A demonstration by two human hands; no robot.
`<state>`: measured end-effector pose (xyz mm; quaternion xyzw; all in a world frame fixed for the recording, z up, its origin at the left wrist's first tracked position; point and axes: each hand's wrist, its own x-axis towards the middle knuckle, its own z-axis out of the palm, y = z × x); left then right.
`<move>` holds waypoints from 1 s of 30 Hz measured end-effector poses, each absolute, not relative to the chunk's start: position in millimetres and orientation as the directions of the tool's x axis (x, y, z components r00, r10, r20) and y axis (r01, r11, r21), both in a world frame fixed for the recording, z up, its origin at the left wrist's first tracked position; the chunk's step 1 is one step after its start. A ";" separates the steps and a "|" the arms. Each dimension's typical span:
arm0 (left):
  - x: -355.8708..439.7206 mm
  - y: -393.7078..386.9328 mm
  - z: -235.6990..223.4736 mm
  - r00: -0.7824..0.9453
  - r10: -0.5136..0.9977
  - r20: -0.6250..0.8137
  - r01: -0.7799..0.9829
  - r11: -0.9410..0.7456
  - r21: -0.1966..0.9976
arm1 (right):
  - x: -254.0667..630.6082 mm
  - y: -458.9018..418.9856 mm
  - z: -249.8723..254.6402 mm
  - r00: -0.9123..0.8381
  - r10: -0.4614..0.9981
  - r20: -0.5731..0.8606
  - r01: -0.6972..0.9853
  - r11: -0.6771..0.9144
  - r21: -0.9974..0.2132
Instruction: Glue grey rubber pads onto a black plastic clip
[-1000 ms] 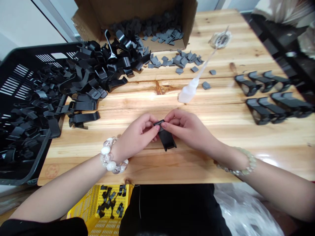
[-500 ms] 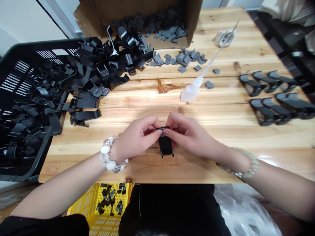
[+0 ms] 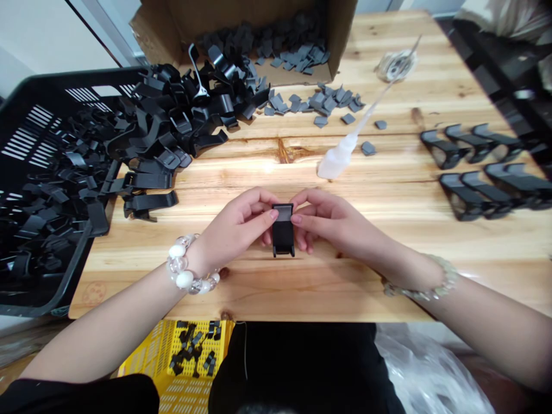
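Between my two hands, above the table, is a black plastic clip (image 3: 283, 236) with a grey pad (image 3: 284, 213) at its far end. My left hand (image 3: 248, 221) pinches its left side, the thumb by the pad. On the opposite side my right hand (image 3: 330, 221) grips it with thumb and forefinger, its other fingers loosely curled. Beyond the hands lies a white squeeze bottle (image 3: 337, 158) with a long thin nozzle, on its side. Loose grey pads (image 3: 325, 103) are scattered behind it.
A black crate (image 3: 56, 302) heaped with black clips spills onto the wooden table (image 3: 241, 167) at left. Grey pads fill a cardboard box (image 3: 342, 40) at the back. Several clips (image 3: 463, 195) stand in rows at right, near a tape roll (image 3: 394, 66). Below is a yellow basket (image 3: 181, 397).
Both hands have shifted slightly away from me with the clip. The thumbs have moved apart to the clip's sides, so the grey pad now shows more fully.
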<state>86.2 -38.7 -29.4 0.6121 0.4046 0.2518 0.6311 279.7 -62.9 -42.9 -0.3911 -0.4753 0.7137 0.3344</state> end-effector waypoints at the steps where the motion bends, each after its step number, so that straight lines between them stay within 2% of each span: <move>1: 86.4 -39.2 -29.9 0.548 0.812 -0.199 0.176 0.120 0.977 | 279.7 -63.1 -43.1 -0.473 0.849 -0.236 -0.108 -0.322 -0.941; 13: 87.0 -39.7 -30.3 0.523 0.837 -0.161 0.206 0.060 0.977 | 280.3 -64.4 -45.7 -0.476 0.848 -0.233 -0.115 -0.322 -0.940; 30: 88.7 -38.6 -31.2 0.570 0.798 -0.197 0.192 0.104 0.976 | 280.3 -63.5 -44.7 -0.480 0.850 -0.217 -0.085 -0.292 -0.953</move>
